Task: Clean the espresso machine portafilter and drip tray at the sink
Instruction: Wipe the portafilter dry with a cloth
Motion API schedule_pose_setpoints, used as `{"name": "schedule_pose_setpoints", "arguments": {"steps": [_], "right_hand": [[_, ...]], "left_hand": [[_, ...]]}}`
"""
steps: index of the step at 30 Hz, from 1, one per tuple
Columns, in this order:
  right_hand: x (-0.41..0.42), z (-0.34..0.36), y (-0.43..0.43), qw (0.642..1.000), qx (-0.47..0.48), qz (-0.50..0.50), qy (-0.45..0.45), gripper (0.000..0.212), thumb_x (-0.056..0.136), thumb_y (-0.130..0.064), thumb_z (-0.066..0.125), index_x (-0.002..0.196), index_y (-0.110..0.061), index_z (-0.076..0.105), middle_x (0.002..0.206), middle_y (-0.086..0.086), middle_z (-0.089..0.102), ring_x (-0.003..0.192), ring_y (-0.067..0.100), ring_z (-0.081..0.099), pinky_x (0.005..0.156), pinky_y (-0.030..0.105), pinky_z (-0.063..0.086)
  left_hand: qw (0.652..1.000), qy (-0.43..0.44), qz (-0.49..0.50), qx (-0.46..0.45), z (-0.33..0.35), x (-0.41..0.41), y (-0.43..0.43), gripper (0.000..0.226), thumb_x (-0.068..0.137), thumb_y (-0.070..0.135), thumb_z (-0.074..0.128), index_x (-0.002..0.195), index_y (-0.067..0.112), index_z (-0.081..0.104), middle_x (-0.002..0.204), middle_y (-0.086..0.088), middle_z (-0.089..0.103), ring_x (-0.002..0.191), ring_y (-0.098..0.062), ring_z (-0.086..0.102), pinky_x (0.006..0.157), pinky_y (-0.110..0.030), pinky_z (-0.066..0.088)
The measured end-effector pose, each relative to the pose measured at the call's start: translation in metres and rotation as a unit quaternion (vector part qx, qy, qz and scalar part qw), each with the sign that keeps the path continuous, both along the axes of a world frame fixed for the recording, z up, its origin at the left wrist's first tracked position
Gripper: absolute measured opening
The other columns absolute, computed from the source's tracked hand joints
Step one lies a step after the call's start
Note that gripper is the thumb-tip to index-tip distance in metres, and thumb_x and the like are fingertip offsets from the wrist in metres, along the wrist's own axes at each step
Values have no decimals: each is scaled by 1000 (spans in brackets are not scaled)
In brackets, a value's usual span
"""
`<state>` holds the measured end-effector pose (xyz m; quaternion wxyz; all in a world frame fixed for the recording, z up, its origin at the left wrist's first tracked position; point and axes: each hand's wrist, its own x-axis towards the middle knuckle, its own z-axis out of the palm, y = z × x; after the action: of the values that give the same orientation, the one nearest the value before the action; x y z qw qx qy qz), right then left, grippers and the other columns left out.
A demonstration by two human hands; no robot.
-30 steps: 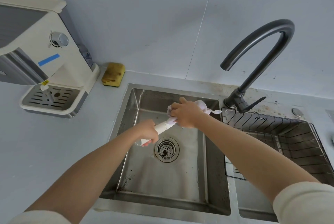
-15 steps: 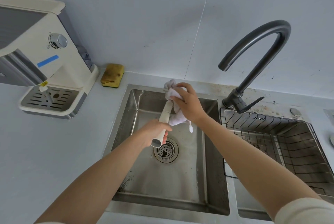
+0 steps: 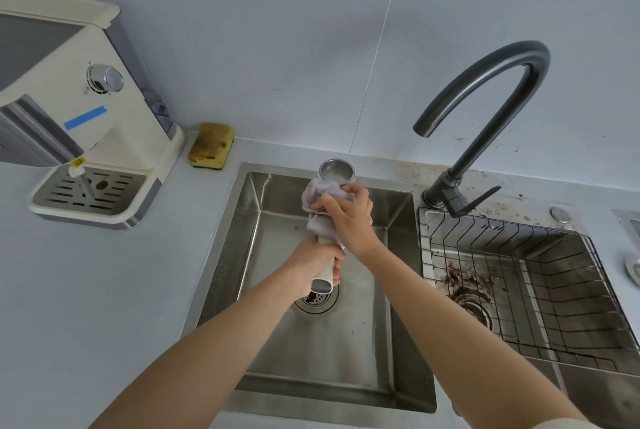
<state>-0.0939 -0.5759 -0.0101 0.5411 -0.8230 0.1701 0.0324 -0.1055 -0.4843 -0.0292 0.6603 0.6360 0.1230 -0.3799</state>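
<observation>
Over the left sink basin I hold the portafilter with its steel basket pointing away from me, towards the back rim. My left hand grips its cream handle near the end. My right hand clutches a pale cloth wrapped round the portafilter's neck, just below the basket. The cream espresso machine stands on the counter at the left. Its slotted drip tray sits in place at the machine's foot.
A dark curved tap rises behind the divider between the basins. The right basin holds a black wire rack and coffee grounds around its drain. A stained yellow sponge lies by the wall. The left basin's drain is under my left hand.
I have swung the portafilter round from lying across the basin to pointing away from me. The cloth has slid down off the basket, so the steel rim now shows.
</observation>
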Motion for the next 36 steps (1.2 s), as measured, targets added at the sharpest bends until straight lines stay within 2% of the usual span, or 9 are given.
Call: {"name": "schedule_pose_setpoints", "arguments": {"steps": [4,7,13,16,19,20,27,33,36], "right_hand": [[1,-5,7,996,20,-42,-75,8,87,-16,59,93,-13,55,116,0,27,121,21,27,108,35,28],[5,-5,5,989,85,-92,-80,44,78,-7,70,100,-14,33,111,2,25,114,19,34,100,25,36],[21,-8,-8,957,223,-180,52,103,59,-18,85,137,-23,18,131,10,37,116,27,50,95,40,47],[25,-13,-15,939,295,-156,79,91,52,-27,88,127,-5,41,110,10,60,91,19,63,70,30,53],[23,-16,-18,926,349,-121,81,15,71,-6,73,84,-5,66,75,4,66,77,18,63,80,33,53],[23,-15,-19,923,355,-125,77,7,74,-1,68,75,-7,66,73,3,66,77,18,62,86,34,51],[26,-17,-20,892,396,-202,79,22,74,4,65,95,1,60,80,14,63,77,24,63,71,36,53],[34,-21,-25,881,390,-257,68,29,73,2,66,100,-2,61,90,14,64,85,27,62,91,47,51],[32,-23,-18,884,384,-258,65,30,71,3,66,100,-2,61,97,18,64,91,31,62,92,52,49]], "left_hand": [[1000,-25,1,6,2,-2,-5,24,79,-9,48,61,7,49,49,-5,46,33,-12,44,39,-18,40],[999,-47,5,8,2,-2,-6,23,78,-10,49,61,6,49,50,-6,45,31,-13,44,39,-19,39],[997,-70,-20,12,3,-5,-4,21,78,-10,53,64,6,48,48,-5,45,29,-12,43,37,-18,41],[996,-72,-46,16,4,-6,-4,19,78,-9,53,66,6,48,46,-2,46,29,-11,43,36,-18,40],[994,-70,-78,25,5,-5,-3,19,78,-9,52,67,6,46,46,-3,46,31,-13,44,37,-19,40],[993,-70,-89,28,7,-4,-3,19,78,-8,52,67,5,46,48,-5,46,31,-13,44,37,-19,40],[991,-67,-112,22,18,6,2,12,83,1,58,79,11,52,64,-7,54,42,-13,53,41,-21,44],[984,-142,106,10,14,-7,5,23,86,22,56,106,16,48,93,2,53,77,-11,52,45,-11,42],[967,-206,149,21,15,-10,0,36,77,31,52,112,23,52,101,7,55,95,-16,55,71,-24,47]]}}
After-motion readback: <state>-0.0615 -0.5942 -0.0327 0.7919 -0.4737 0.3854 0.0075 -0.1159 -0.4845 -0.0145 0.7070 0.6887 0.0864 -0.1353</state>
